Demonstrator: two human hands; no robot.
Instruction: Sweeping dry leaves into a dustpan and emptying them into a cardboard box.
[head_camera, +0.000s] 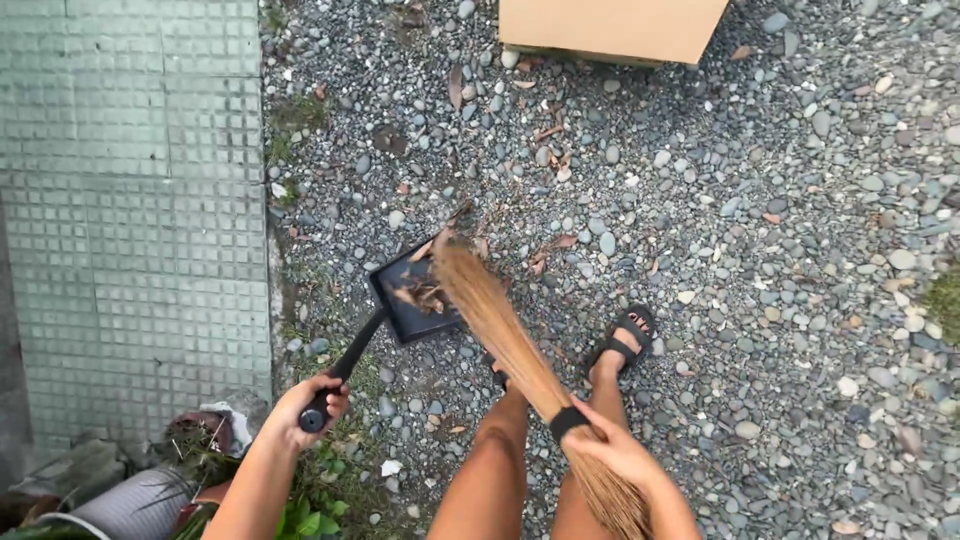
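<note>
left hand (305, 405) grips dustpan (410, 295) holding dry leaves (422, 293); right hand (610, 450) clasps broom (500, 325).

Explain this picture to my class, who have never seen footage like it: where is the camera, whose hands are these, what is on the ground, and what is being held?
There is one picture, taken by a camera worn on a person's head and looking down, so the arms, legs and sandalled feet are that person's own. No machine is involved, only two bare hands. The left hand grips the long black handle of a dustpan, which rests on the gravel and holds some dry brown leaves. The right hand grips a straw broom near its black binding, with the bristle tips at the pan's edge. More dry leaves lie scattered on the stones. A cardboard box sits at the top and a tiled surface on the left.
</note>
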